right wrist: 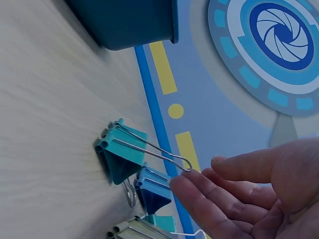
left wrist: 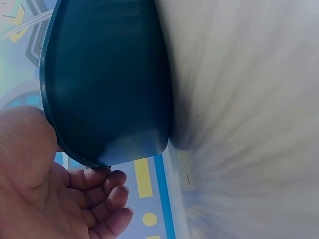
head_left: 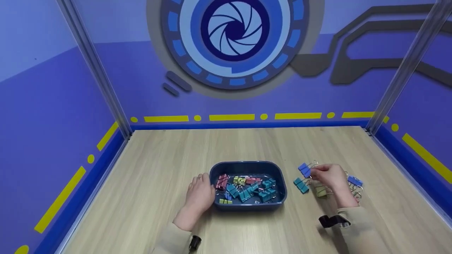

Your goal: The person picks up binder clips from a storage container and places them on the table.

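A dark blue plastic box (head_left: 249, 207) holds several binder clips in red, yellow, teal and blue. My left hand (head_left: 200, 192) is at its left end, thumb over the rim and index finger against the outer wall (left wrist: 109, 84). Right of the box, my right hand (head_left: 332, 178) reaches among loose binder clips. Its fingertips are at a blue binder clip (head_left: 304, 170); in the right wrist view thumb and index finger stand apart beside the wire handle of a teal binder clip (right wrist: 122, 152). The blue clip (right wrist: 153, 189) shows behind that one.
Near the right hand lie a teal clip (head_left: 301, 185), a yellow-green clip (head_left: 321, 191) and another blue clip (head_left: 355, 181), with more partly hidden under the wrist. The wooden table (head_left: 169, 151) meets printed blue-purple panels (head_left: 116, 77) at its back and sides.
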Tool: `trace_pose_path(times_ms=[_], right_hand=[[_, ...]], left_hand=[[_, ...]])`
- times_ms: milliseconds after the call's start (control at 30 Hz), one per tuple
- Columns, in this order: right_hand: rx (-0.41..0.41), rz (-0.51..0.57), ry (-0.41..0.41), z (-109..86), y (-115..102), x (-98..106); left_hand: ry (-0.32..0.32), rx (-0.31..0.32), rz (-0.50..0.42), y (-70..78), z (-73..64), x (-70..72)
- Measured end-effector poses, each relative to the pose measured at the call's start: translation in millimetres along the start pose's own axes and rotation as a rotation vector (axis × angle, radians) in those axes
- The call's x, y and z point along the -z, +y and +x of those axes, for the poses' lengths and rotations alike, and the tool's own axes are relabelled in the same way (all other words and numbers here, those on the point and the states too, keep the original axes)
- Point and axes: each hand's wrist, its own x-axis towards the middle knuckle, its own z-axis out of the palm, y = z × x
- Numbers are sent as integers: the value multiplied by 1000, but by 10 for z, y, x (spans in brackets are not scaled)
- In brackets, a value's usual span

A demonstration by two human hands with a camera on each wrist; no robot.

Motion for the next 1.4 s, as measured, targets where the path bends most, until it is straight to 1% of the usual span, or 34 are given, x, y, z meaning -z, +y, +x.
trace_pose_path(times_ms=[67,133,233,300,433,533,700,833,1033,1133,1267,1333,1400], right_hand=[[-6,-13,31,-17,-32,18],[-9,3,49,-33,-76,30],[1,49,48,-53,-157,14],[20,99,35,-68,-212,-24],[49,235,-31,-99,-322,-154],[48,299,-100,-125,-419,-255],[46,326,-196,-124,-608,-456],[46,329,-249,-113,-737,-646],[44,233,-303,-93,-857,-873],[66,179,-301,-73,-888,-960],[124,36,-274,-62,-920,-1041],[144,-53,-258,-64,-927,-1071],[149,-115,-259,-66,-920,-1101]], left_hand=[[-2,-2,2,-1,-5,0],[-5,-1,3,-2,-6,-2],[-18,7,0,-2,-6,-1],[-21,9,-1,-4,-1,-4],[-19,8,-1,-7,1,-12],[-4,0,-3,-9,-3,-21],[15,-12,-1,-8,-9,-23],[22,-15,3,2,-8,-12],[17,-9,7,3,-6,-17],[11,-7,7,3,-5,-19],[3,3,1,-2,0,-22],[0,7,-3,-1,2,-20],[-9,12,-8,0,2,-17]])
